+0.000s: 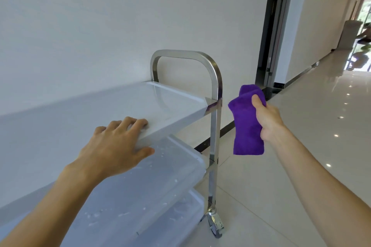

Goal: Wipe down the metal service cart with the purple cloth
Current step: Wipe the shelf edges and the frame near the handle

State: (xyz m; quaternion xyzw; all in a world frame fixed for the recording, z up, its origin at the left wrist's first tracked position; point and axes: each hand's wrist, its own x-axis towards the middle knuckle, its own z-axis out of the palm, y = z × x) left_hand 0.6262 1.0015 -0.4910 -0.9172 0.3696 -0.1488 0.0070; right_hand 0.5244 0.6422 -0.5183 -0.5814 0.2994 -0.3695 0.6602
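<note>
One cart (215, 94) – one cloth (247, 126) – two hands (112, 150).

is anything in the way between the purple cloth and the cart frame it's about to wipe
Nothing visible. The right hand grips the purple cloth in open air just right of the cart's upright post, with only floor behind the gap. The left hand rests on the top shelf, well clear of that path.

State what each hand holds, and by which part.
Right hand grips the purple cloth around its upper middle. Left hand holds nothing, resting on the cart's top shelf edge.
</note>
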